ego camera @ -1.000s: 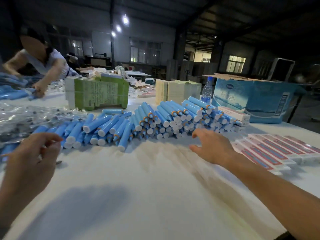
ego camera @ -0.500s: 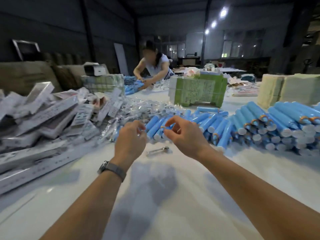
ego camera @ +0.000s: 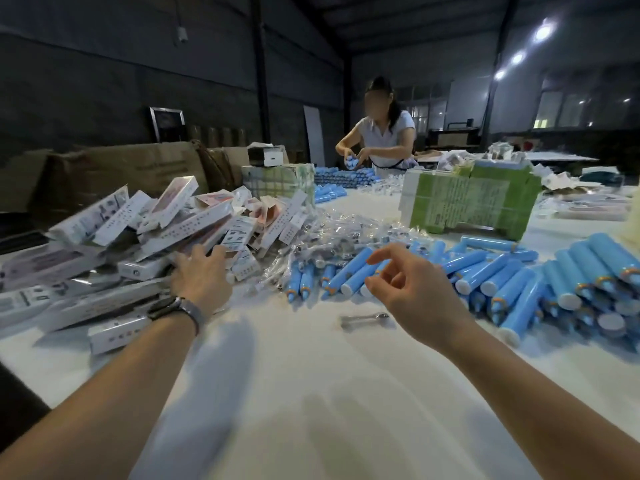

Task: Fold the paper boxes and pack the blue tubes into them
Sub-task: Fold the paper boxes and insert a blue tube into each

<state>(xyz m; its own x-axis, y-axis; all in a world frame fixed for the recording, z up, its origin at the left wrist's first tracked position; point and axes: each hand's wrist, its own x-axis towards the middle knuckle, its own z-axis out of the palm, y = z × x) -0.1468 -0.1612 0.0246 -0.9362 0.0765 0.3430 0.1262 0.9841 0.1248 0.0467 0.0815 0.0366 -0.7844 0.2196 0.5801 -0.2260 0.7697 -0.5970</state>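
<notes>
Blue tubes (ego camera: 363, 271) with white caps lie in a loose row across the middle of the table (ego camera: 311, 393), running off into a thicker heap (ego camera: 571, 289) at the right edge. The right hand (ego camera: 412, 292) hovers just in front of the nearest tubes, its grip released: thumb and forefinger curl toward each other with a gap between them and nothing in it. The tubes sit just beyond those fingertips, not touched. A small metal tool (ego camera: 363, 319) lies on the white cloth right beside that hand, toward the left.

To the left, paper boxes (ego camera: 166, 233) are piled in a jumble, white with printed faces, many tilted against each other. The left hand (ego camera: 202, 275), a watch (ego camera: 176, 308) on its wrist, lies spread with fingers apart on the edge of that pile, touching the boxes but clasping none. Clear plastic packets (ego camera: 332, 233) are strewn between boxes and tubes. Behind stands a green printed stack (ego camera: 471, 202), and at the far end another person (ego camera: 379, 133) handles blue tubes.
</notes>
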